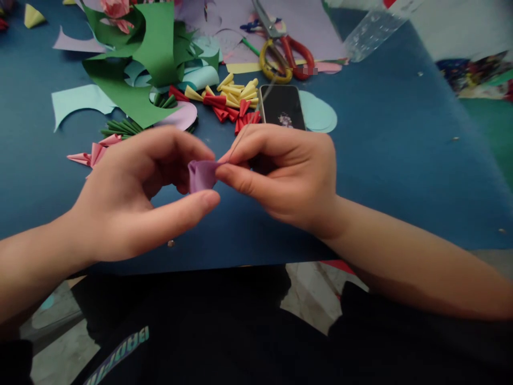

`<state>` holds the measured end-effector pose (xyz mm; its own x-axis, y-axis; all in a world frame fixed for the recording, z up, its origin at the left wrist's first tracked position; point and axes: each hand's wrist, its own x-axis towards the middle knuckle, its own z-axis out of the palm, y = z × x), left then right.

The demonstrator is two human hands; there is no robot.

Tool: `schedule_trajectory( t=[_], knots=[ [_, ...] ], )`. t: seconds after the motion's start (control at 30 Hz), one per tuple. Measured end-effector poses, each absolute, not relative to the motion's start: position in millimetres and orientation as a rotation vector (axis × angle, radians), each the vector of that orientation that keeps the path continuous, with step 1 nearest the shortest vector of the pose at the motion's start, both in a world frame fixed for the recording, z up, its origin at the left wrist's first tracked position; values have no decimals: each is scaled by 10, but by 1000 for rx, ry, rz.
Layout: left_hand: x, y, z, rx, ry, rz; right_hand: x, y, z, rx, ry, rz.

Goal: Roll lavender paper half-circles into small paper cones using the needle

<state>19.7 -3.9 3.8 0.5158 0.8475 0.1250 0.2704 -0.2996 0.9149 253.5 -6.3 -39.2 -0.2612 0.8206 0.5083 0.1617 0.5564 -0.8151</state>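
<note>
Purple paper (204,175): left of the phone (281,106), nearer the person | right hand (225,163) pinches its tip; left hand (208,176) curves wide around it, contact unclear | slack pinch could uncurl it; thread (240,139) might snag on scissors (274,33) beyond phone

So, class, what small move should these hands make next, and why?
Perhaps the left hand should gently pinch the purple paper to steady it: the right hand pinches one end, while the left thumb and fingers stand parted around the other.
</note>
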Motion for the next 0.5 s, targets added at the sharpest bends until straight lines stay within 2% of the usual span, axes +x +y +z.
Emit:
schedule_trajectory(
  t=[0.1, 0.23, 0.5],
  knots=[
    [214, -27, -57, 1688, 770, 858, 2499, -44, -418, -892, -1591, 945],
    [275, -54, -160, 1682, 879, 905, 2464, -12, -488, -905, -1481, 1075],
    [356, -102, -198, 1723, 1065, 988, 2435, -25, -533, -912, -1462, 1085]
  ],
)
